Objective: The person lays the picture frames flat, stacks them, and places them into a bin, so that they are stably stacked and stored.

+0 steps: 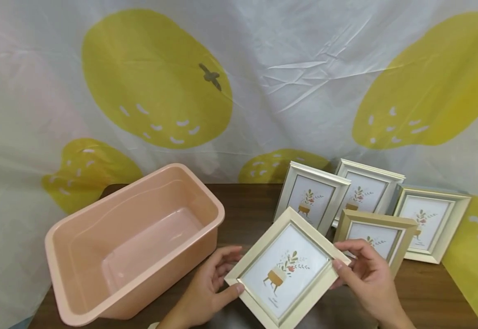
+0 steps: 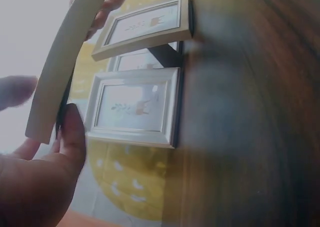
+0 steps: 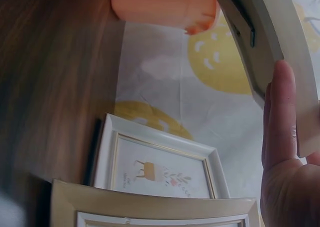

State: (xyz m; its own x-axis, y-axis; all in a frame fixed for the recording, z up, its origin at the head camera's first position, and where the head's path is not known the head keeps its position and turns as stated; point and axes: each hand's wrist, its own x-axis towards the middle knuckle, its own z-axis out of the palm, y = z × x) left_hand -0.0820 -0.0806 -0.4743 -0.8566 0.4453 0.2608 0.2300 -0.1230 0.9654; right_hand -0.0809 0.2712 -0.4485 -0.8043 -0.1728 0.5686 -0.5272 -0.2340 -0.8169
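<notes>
I'm holding a cream frame (image 1: pixel 286 269) up off the table (image 1: pixel 247 201), tilted like a diamond, print facing me. It sits right in front of me, between the bin and the other frames. My left hand (image 1: pixel 208 285) grips its left corner, thumb on the front edge and fingers curled behind. My right hand (image 1: pixel 366 274) pinches the right corner the same way, thumb on the front, fingers behind.

The pink bin (image 1: pixel 132 242) is just left of the frame, on the table, close to my left hand. Nothing in it, only bare plastic with some glare off the bottom.

Behind the held one stand four more frames: a gold frame (image 1: pixel 376 235) nearest my right hand, two white frames (image 1: pixel 310 196) behind it leaning on the lemon-print backdrop (image 1: pixel 156 77), and a silver frame (image 1: pixel 430 221) off to the right.

Left wrist view shows my frame edge-on, a pale strip with my thumb (image 2: pixel 75 132) pressed on it, plus the standing frames' black backs, which the head view hides. No bin in that one.

Right wrist view catches the dark back of my frame and a metal clip (image 3: pixel 251 36) on it, my straight fingers (image 3: pixel 280 112) along its edge, and the bin's outside at the top.
</notes>
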